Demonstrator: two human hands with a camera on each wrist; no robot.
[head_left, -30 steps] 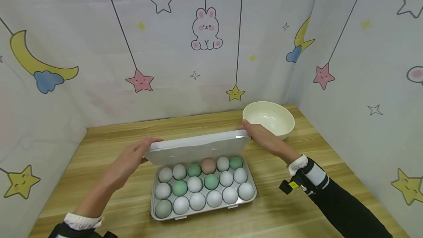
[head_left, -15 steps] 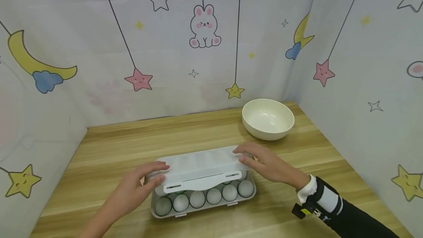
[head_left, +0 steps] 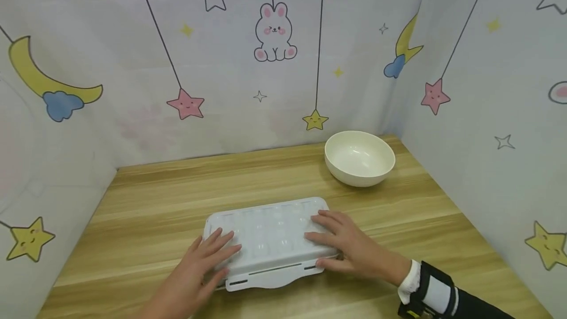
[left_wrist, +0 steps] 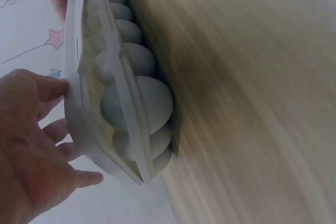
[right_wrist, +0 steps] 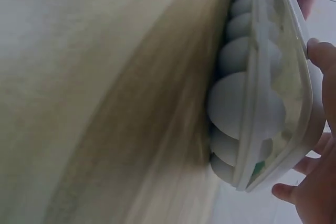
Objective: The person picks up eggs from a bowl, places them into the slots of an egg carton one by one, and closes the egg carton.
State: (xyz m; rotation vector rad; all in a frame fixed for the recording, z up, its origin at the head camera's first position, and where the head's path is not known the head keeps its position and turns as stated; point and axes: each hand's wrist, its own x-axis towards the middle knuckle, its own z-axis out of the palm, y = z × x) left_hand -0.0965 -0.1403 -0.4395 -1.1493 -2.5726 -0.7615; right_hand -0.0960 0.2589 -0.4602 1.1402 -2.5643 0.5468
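Note:
In the head view a white plastic egg box (head_left: pixel 276 238) lies on the table, its lid lowered over the tray. My left hand (head_left: pixel 199 262) rests on the lid's left end with fingers spread. On the opposite end, the fingers of my right hand (head_left: pixel 347 245) lie on the lid, thumb at its front edge. Both wrist views show a narrow gap between lid (left_wrist: pixel 76 103) and tray rim (right_wrist: pixel 254 77). Pale eggs (right_wrist: pixel 275 111) show through that gap. Rounded cups bulge below the rim. From above, the lid hides the eggs.
A cream bowl (head_left: pixel 360 159) stands at the back right of the wooden table (head_left: pixel 155 191). Behind and beside the table hang pale curtains (head_left: pixel 221 63) printed with rabbits, stars and moons.
The lid has swung from raised, with several white, green and brown eggs showing, down over the tray. Both hands have come forward and down with it, from its raised edge to its top.

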